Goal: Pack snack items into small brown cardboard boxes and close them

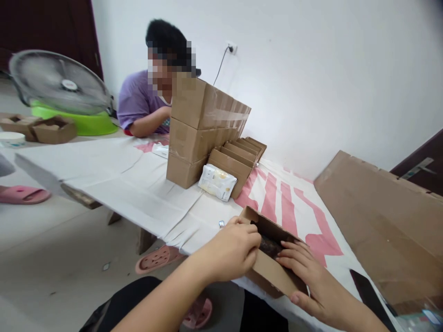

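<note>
An open cardboard box (pixel 273 272) lies at the table's near edge, tilted slightly towards me. Something dark and shiny (pixel 270 246) shows inside it; I cannot tell its kind. My left hand (pixel 238 246) is closed, its curled fingers at the box's left end, by the flap. Across the right part of the opening lies my right hand (pixel 306 276), fingers stretched out and thumb apart near the close wall. Beyond the box, a white packet with yellow print (pixel 218 182) leans against a row of upright open cardboard boxes (pixel 238 157).
Taped cartons (pixel 190 133) stand stacked on the white and pink table cover (pixel 131 170). Behind them sits a person in purple (pixel 138 99). A large cardboard sheet (pixel 380 216) and a dark flat object (pixel 370 295) lie right; a fan (pixel 65 85) is left.
</note>
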A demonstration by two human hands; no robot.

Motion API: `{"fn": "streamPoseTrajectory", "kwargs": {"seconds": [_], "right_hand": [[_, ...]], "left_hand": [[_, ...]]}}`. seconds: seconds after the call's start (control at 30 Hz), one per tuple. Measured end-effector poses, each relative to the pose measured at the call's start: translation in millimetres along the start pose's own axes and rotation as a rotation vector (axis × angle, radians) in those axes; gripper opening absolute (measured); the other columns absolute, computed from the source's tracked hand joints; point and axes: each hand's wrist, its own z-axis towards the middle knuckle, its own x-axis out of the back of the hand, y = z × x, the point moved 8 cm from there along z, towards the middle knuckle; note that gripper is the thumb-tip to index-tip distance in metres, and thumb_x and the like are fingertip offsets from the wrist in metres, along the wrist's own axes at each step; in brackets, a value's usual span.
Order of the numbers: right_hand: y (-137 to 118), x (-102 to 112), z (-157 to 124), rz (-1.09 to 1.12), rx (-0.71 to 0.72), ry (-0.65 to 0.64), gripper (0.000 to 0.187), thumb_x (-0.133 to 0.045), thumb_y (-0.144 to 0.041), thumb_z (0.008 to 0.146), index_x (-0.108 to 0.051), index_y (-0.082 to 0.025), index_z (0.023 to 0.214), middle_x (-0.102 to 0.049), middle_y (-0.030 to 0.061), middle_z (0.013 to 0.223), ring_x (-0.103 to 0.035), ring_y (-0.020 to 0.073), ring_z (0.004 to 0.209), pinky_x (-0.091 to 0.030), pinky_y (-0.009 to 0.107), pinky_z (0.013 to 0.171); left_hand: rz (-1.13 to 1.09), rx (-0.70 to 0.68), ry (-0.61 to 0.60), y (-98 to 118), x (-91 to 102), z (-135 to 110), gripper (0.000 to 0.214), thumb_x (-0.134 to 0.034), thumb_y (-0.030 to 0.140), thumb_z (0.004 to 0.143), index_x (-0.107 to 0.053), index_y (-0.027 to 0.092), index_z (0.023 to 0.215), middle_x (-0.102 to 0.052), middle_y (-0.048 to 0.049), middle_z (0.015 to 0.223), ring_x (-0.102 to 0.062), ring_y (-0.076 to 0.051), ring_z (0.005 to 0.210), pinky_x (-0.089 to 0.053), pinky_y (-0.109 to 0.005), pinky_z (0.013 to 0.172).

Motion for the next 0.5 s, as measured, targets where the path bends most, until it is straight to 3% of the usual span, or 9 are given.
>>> {"fn": "streamPoseTrajectory", "kwargs": {"seconds": [0.13, 0.2, 0.3, 0.37, 0.5], "right_hand": [[6.6, 3.8, -3.2, -0.159, 0.009, 0.086, 0.04, -0.062, -0.051, 0.085, -0.063, -0.024, 0.114, -0.066, 0.01, 0.116, -0.059, 0.0297, 0.113, -0.043, 0.052, 0.104], [11.8, 9.9, -7.3, -0.246, -0.015, 0.168, 0.029, -0.064, -0.043, 0.087, -0.064, -0.024, 0.108, -0.068, 0.0087, 0.108, -0.062, 0.0269, 0.104, -0.046, 0.047, 0.098], [19.4, 20.7, -14.8, -0.325, -0.08, 0.271, 0.021, -0.061, -0.034, 0.09, -0.064, -0.022, 0.106, -0.069, 0.0076, 0.097, -0.064, 0.0249, 0.094, -0.048, 0.044, 0.09], [24.6, 25.7, -19.4, -0.353, -0.133, 0.299, 0.026, -0.059, -0.038, 0.091, -0.063, -0.019, 0.109, -0.069, 0.008, 0.092, -0.064, 0.0254, 0.091, -0.048, 0.044, 0.086], [37.1, 25.9, -24.5, -0.383, -0.243, 0.239, 0.047, -0.057, -0.053, 0.089, -0.06, -0.016, 0.118, -0.07, 0.0107, 0.093, -0.065, 0.0269, 0.09, -0.051, 0.042, 0.08]], "left_hand": [[0.13, 0.005, 0.034, 11.5, -12.0, 1.3, 0.013, -0.048, 0.012, 0.082, -0.059, 0.019, 0.085, -0.069, -0.004, 0.09, -0.064, -0.02, 0.088, -0.03, -0.051, 0.109], [0.194, 0.003, 0.073, 15.7, -12.4, -0.6, 0.017, -0.047, 0.015, 0.086, -0.063, 0.019, 0.09, -0.071, -0.0078, 0.1, -0.063, -0.025, 0.105, -0.02, -0.055, 0.114], [0.296, 0.134, 0.191, 8.7, -2.1, -5.9, 0.027, -0.048, 0.032, 0.092, -0.066, 0.017, 0.106, -0.065, -0.0162, 0.126, -0.045, -0.032, 0.134, -0.013, -0.06, 0.116], [0.319, 0.26, 0.215, -2.0, 3.2, -10.2, 0.047, -0.05, 0.05, 0.09, -0.065, 0.015, 0.118, -0.056, -0.0195, 0.138, -0.037, -0.034, 0.14, -0.011, -0.062, 0.116], [0.31, 0.394, 0.094, -18.6, 1.9, -14.1, 0.078, -0.055, 0.072, 0.075, -0.06, 0.015, 0.128, -0.051, -0.022, 0.143, -0.032, -0.041, 0.141, -0.013, -0.065, 0.114]]}}
